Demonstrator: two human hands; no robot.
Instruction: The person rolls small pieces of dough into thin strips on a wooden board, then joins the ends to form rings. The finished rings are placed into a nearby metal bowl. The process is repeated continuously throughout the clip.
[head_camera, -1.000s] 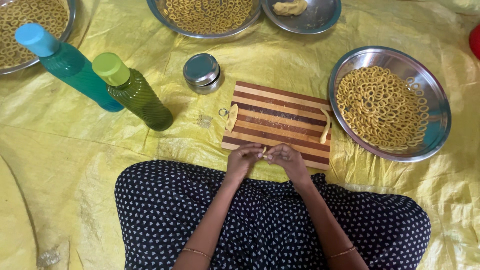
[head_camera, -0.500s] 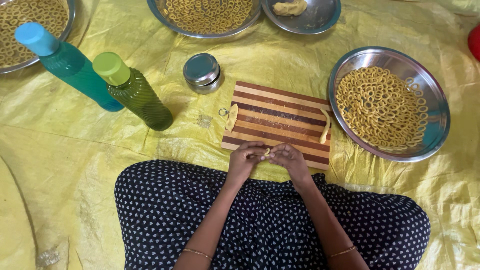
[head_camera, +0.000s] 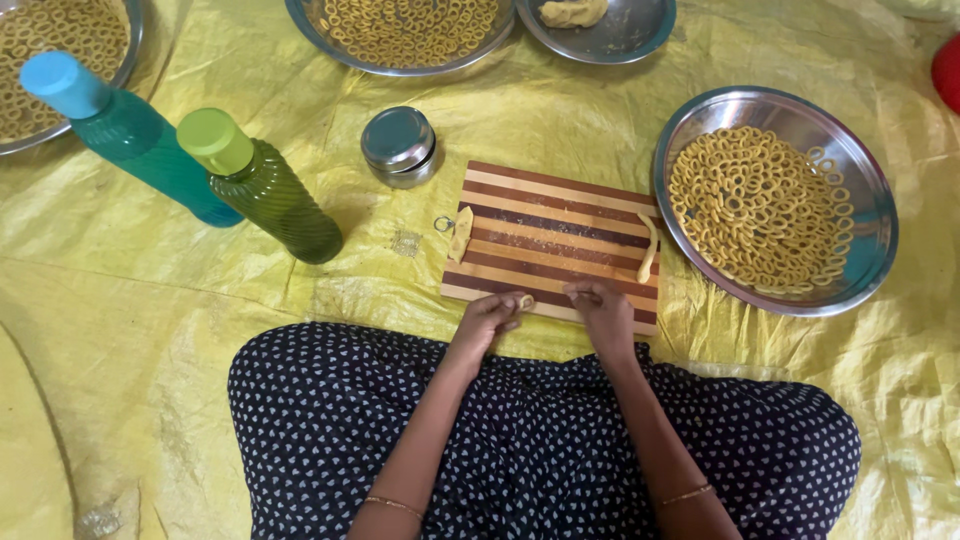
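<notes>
A striped wooden cutting board (head_camera: 560, 225) lies on the yellow sheet in front of my lap. My left hand (head_camera: 488, 318) rests at the board's near edge, its fingertips pinching a small piece of yellow dough (head_camera: 524, 300). My right hand (head_camera: 603, 310) sits beside it on the near edge, fingers curled; whether it holds any dough is hidden. Two dough strips lie on the board, one at the left (head_camera: 460, 235) and one at the right (head_camera: 648, 248). A steel plate (head_camera: 870, 200) of dough rings stands to the right.
A green bottle (head_camera: 262, 187) and a blue bottle (head_camera: 125, 135) stand at the left. A small steel tin (head_camera: 399, 146) sits behind the board. Further back are a ring-filled bowl (head_camera: 330, 45), a plate with a dough lump (head_camera: 640, 35) and another ring plate (head_camera: 125, 60).
My two hands were joined together over the board's near edge; now they have drawn apart, the left keeping a small dough piece.
</notes>
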